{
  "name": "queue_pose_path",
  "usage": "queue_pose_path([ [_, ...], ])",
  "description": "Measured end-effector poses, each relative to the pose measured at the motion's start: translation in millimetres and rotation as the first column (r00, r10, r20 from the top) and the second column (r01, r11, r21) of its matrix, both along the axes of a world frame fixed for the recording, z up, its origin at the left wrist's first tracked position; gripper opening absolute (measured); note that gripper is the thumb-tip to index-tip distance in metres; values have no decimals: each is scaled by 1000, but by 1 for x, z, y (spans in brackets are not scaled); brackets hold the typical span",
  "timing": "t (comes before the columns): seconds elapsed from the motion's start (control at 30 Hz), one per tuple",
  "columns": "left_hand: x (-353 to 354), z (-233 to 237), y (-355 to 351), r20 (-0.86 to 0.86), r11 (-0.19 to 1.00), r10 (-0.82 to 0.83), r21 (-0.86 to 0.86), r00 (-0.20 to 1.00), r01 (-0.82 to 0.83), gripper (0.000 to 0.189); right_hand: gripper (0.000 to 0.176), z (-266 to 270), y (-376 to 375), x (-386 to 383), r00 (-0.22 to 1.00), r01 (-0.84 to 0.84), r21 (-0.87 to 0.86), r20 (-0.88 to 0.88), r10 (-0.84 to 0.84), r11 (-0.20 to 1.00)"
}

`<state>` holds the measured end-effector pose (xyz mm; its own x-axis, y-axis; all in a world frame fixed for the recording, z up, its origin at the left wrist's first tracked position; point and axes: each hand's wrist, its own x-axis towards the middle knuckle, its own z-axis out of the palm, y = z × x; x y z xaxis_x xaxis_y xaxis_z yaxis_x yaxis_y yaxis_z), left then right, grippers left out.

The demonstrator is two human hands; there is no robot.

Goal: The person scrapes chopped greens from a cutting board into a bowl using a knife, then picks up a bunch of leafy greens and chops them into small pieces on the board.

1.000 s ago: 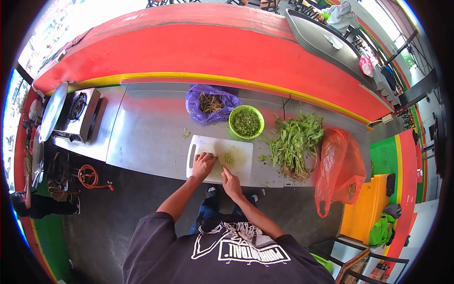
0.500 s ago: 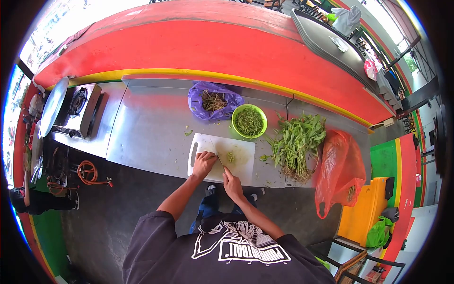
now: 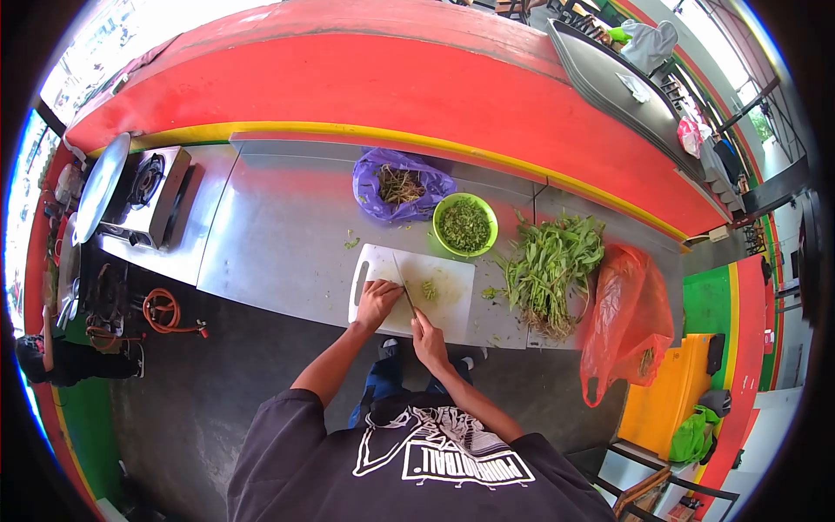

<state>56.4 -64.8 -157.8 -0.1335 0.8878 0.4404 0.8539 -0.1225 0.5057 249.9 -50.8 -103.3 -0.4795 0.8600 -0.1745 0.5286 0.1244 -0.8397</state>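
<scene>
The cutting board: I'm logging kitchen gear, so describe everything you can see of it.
The cutting board is white, rectangular, plastic-looking, with a handle slot at its left end. It lies flat at the near edge of the steel counter. The left hand rests on it, a knife blade meets it, and chopped greens sit mid-board.

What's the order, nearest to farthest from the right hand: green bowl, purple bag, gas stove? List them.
1. Green bowl, just beyond the chopping board, ahead of the right hand holding the knife.
2. Purple bag, behind the bowl, slightly left.
3. Gas stove, far left.
</scene>
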Motion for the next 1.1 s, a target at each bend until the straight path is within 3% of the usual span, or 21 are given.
queue_pose_path([
  [0.07,1,1,0,-29,999,3,-32,1000,-4,23,36,-10,3,-1,997,-47,125,61,40,991],
  [0.17,5,8,-3,-85,997,10,-80,996,-17,24,36,-13,15,-14,992,-75,167,110,57,983],
  [0.27,1,10,-4,-121,994,2,-111,993,-16,24,37,-18,17,-18,1000,-20,145,-4,21,989],
  [0.37,0,7,-6,-127,991,-1,-132,992,-16,24,37,2,8,-11,999,-13,41,33,12,999],
  [0.6,0,5,-5,-78,999,11,-46,997,-14,23,37,-8,3,-5,1000,-14,48,-25,16,999],
  [0.67,1,4,-5,-79,998,10,-65,997,-16,23,37,-10,8,-8,999,-43,139,30,39,989],
  [0.77,5,11,-6,-129,995,16,-94,992,-28,25,37,-11,22,-22,984,-96,117,161,77,988],
  [0.8,6,11,-7,-123,995,20,-96,992,-32,26,37,-12,23,-23,985,-93,120,157,74,988],
  [0.87,3,11,-6,-124,995,29,-92,992,-40,28,36,-14,23,-28,999,-31,211,-17,35,977],
  [1.1,2,-4,-9,-57,998,38,-57,998,-41,31,34,-10,6,-13,1000,-24,103,-15,26,994],
])
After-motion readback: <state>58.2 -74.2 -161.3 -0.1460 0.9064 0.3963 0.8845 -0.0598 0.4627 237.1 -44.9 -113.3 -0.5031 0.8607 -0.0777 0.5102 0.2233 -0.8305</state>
